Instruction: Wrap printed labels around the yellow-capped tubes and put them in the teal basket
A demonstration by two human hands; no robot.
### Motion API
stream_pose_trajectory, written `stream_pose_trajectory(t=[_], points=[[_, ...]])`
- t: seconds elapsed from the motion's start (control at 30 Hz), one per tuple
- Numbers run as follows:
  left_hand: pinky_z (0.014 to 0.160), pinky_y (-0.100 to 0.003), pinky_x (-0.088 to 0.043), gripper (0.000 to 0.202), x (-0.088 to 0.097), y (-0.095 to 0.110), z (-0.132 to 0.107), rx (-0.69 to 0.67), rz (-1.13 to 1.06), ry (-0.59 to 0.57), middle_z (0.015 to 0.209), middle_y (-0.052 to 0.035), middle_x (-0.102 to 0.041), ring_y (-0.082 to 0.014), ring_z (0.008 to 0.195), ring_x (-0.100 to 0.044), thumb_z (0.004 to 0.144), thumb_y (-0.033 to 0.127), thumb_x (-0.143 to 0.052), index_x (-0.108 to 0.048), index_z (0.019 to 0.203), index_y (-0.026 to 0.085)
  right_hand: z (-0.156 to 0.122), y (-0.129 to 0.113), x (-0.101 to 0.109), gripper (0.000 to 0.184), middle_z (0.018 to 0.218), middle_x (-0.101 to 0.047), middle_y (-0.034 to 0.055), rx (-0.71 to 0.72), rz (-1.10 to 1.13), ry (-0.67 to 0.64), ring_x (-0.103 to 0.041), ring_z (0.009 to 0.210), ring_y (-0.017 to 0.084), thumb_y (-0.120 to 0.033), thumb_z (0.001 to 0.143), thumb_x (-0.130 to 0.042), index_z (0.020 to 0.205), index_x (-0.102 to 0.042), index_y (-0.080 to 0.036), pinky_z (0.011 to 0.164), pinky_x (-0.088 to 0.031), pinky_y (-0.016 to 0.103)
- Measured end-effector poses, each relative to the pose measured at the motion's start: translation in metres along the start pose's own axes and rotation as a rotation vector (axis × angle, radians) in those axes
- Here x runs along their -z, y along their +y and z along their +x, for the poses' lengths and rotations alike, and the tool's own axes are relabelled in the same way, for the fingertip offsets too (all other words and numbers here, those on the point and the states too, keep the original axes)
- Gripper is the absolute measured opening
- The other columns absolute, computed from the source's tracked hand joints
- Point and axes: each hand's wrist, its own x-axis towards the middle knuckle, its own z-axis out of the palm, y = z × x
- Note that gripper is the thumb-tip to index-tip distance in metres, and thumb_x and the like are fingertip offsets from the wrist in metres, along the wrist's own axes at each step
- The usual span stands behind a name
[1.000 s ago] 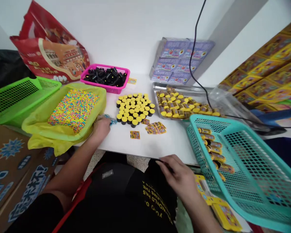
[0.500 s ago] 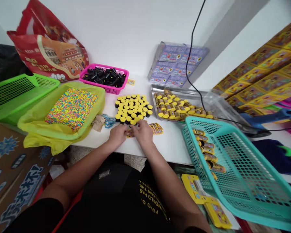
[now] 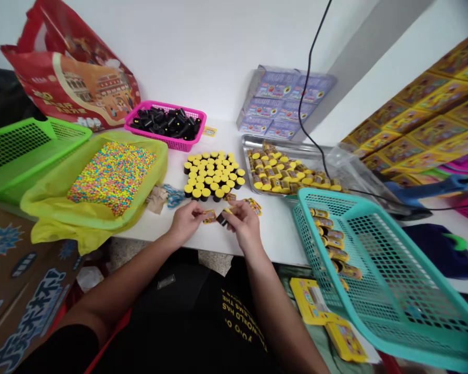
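My left hand [image 3: 185, 220] pinches a small orange-yellow sticker label [image 3: 209, 216] just above the white table's front edge. My right hand [image 3: 244, 221] is closed on a small black tube with a yellow cap [image 3: 222, 217], held close beside the label. Right behind my hands stands a cluster of several upright black tubes with yellow caps [image 3: 212, 175]. More loose labels [image 3: 253, 205] lie on the table to the right of my hands.
A yellow-lined bin of coloured candy beads [image 3: 113, 175] and a green basket [image 3: 19, 150] are on the left. A pink basket of black tubes [image 3: 166, 123] sits behind. A metal tray of labelled tubes [image 3: 288, 176] and a teal basket [image 3: 382, 280] are on the right.
Both hands came together at the table's front edge, then lifted slightly. My left hand took up a label and my right hand took a capped tube from the cluster.
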Motion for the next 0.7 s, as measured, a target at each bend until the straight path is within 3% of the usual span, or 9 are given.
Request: stream_pose_trajectory(t=[0.1,0.17,0.27,0.4,0.5,0.7], points=[[0.059,-0.025,-0.040,0.020,-0.004,0.008,-0.003,0.034,-0.157,-0.101,0.068,0.0024,-0.062,-0.0121,0.061,-0.054,0.075,0.031,-0.073,-0.057,0.075,0.019,-0.014,-0.005,0.008,0.050,0.058,-0.054,-0.0082,-0.124,0.053,-0.247,-0.044,0.040,0.009,-0.033,0.064,-0.077,0.110,-0.062,-0.019,0.040,-0.036,0.024],[0.059,-0.024,-0.040,0.024,-0.006,0.013,-0.003,0.055,-0.254,-0.161,0.070,0.0013,-0.063,-0.0121,0.063,-0.055,0.073,0.034,-0.075,-0.058,0.078,0.018,-0.019,-0.007,0.009,0.036,0.056,-0.055,-0.0071,-0.158,0.057,-0.315,-0.043,0.039,0.007,-0.032,0.064,-0.076,0.096,-0.068,-0.018,0.040,-0.034,0.023],[0.058,-0.024,-0.041,0.032,-0.006,0.017,-0.003,0.160,-0.361,-0.226,0.075,-0.0008,-0.067,-0.0128,0.065,-0.057,0.068,0.037,-0.078,-0.061,0.086,0.018,-0.022,-0.007,0.010,0.020,0.055,-0.057,-0.0051,-0.192,0.120,-0.266,-0.043,0.039,0.006,-0.032,0.065,-0.075,0.076,-0.069,-0.017,0.040,-0.033,0.022],[0.049,-0.023,-0.035,0.030,-0.003,0.018,-0.006,0.318,-0.329,-0.307,0.066,-0.0004,-0.062,-0.0111,0.055,-0.049,0.071,0.044,-0.074,-0.068,0.077,0.016,-0.024,-0.005,0.010,0.019,0.052,-0.057,-0.0048,-0.221,0.214,-0.206,-0.042,0.038,0.006,-0.031,0.063,-0.075,0.074,-0.069,-0.017,0.037,-0.031,0.020],[0.049,-0.024,-0.035,0.031,-0.001,0.021,-0.009,0.272,-0.278,-0.253,0.062,0.0004,-0.058,-0.0109,0.055,-0.045,0.073,0.046,-0.072,-0.067,0.065,0.016,-0.025,-0.003,0.010,0.018,0.050,-0.057,-0.0053,-0.238,0.271,-0.196,-0.042,0.036,0.006,-0.030,0.062,-0.076,0.070,-0.068,-0.017,0.036,-0.031,0.019],[0.059,-0.026,-0.040,0.023,0.004,0.030,-0.009,0.051,-0.141,-0.233,0.068,-0.0011,-0.060,-0.0143,0.065,-0.053,0.078,0.042,-0.068,-0.074,0.074,0.019,-0.026,0.001,0.009,0.016,0.052,-0.058,-0.0046,-0.250,0.294,-0.210,-0.042,0.036,0.007,-0.029,0.062,-0.075,0.071,-0.070,-0.016,0.035,-0.031,0.020]])
